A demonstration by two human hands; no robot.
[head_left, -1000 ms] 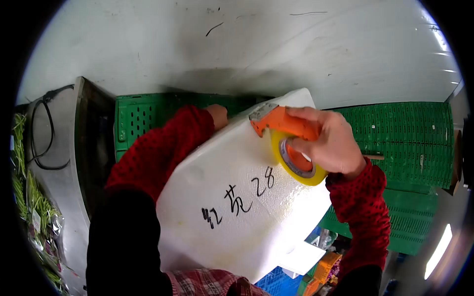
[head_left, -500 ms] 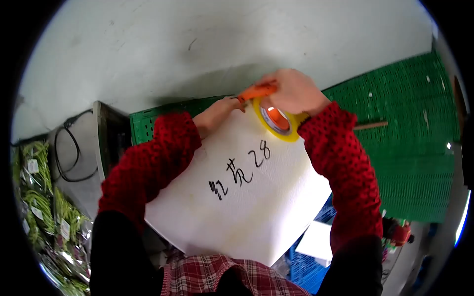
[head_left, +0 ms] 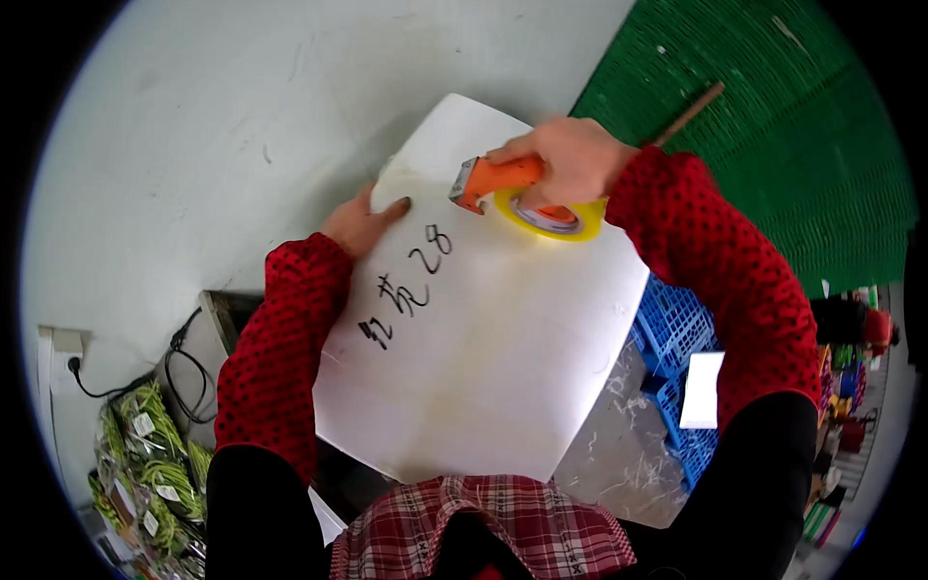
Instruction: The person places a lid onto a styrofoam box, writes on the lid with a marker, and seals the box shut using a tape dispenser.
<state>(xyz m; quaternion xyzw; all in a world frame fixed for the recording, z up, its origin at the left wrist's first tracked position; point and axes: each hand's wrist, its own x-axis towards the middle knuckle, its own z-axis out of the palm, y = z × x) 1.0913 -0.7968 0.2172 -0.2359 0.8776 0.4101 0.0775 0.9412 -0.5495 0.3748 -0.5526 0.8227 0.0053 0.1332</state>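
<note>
A large white foam box (head_left: 483, 358) stands before me at a slant, with black handwritten characters and the number 28 on its top. My left hand (head_left: 362, 222) is closed over the box's far left edge, thumb lying on the top face and its other fingers hidden down the side. In my right hand (head_left: 585, 158) is an orange tape dispenser (head_left: 507, 175) with a metal cutting end pointing left. It carries a roll of yellow tape (head_left: 584, 224). The dispenser hovers over or rests on the far part of the box; I cannot tell which.
Green plastic crates (head_left: 773, 164) fill the far right, a thin wooden stick (head_left: 691, 113) against them. Blue plastic pallets (head_left: 674, 324) and a white slab (head_left: 703, 391) lie at right. Bagged green vegetables (head_left: 164, 474) and a black cable (head_left: 172, 377) are at lower left.
My left hand has moved left and nearer, from beside the dispenser to the box's left edge. The box appears turned in view. My right hand still holds the dispenser, now apart from my left.
</note>
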